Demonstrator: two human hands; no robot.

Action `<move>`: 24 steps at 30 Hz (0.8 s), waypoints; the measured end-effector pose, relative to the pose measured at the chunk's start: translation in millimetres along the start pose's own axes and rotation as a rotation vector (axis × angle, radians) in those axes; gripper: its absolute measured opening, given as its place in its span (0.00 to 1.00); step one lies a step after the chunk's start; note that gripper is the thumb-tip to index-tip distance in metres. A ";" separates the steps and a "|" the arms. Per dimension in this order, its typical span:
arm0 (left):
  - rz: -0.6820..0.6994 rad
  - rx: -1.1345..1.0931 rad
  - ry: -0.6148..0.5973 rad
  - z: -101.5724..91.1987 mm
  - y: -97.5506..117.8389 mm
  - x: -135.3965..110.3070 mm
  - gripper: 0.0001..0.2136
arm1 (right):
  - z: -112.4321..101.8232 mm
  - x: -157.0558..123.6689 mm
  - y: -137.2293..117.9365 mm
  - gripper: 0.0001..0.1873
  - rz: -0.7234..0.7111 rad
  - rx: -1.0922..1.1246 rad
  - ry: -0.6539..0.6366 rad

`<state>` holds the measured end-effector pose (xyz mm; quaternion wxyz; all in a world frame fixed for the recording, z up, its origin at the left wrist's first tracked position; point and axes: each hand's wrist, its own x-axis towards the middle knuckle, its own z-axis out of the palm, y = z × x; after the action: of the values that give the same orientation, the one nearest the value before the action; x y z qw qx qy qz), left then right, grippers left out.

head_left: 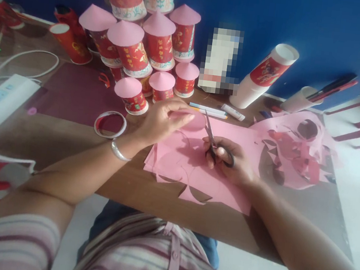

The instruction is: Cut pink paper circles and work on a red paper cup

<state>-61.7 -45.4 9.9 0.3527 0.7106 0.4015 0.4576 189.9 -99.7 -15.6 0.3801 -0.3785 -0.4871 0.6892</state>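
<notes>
Head view: L hand point(162, 122) has its grip closed on a pink paper disc point(197, 123), thumb along the near face, fingertips mostly hidden behind. Disc sits at the far R end of that grip; its L part is btwn thumb & fingers, the rest juts out past the thumb tip twd the R hand point(234, 159). It's held up over the pink sheets point(238, 194), approx. mid-tabletop point(135, 182).

R hand's grip is wrapped round scissors point(210, 132), fingers & thumb at the blk handles, blades pointing up & away, slightly apart. Blades are right by the disc's R edge; can't tell if touching. So disc = in L grip, just beyond the R grip, w/ the blades btwn.

Sheets lie under both hands, near edge cut ragged. Pink scraps point(310, 168) heaped to the R. Tape roll point(95, 122) lies flat just L of the L wrist, nr the bangle point(120, 150). Markers point(207, 109) & a glue stick point(233, 112) lie just past the disc, side by side. Behind, red cups w/ pink cone tops point(158, 44) stand in a group, incl. smaller ones in front. White-and-red cup stack point(269, 71) leans far R of them, nr the pen cup point(298, 98).
</notes>
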 end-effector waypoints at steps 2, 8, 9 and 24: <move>0.259 0.183 0.025 0.1 -0.9 -2.4 0.06 | 4.2 0.6 -1.8 0.24 0.006 0.032 0.042; 0.593 0.392 -0.115 5.2 -7.9 -12.0 0.06 | 13.7 1.5 -3.8 0.24 0.025 0.155 0.162; 0.594 0.397 -0.124 7.0 -9.3 -13.4 0.06 | 14.2 1.6 -4.2 0.24 0.026 0.150 0.168; -0.220 -0.429 -0.218 20.1 -17.9 -9.1 0.25 | 13.2 1.5 -15.8 0.21 -0.095 -0.110 0.275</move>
<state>-49.7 -48.6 -15.7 0.5840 0.6168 0.3297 0.4120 180.0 -99.7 2.4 0.4540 -0.4662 -0.4846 0.5845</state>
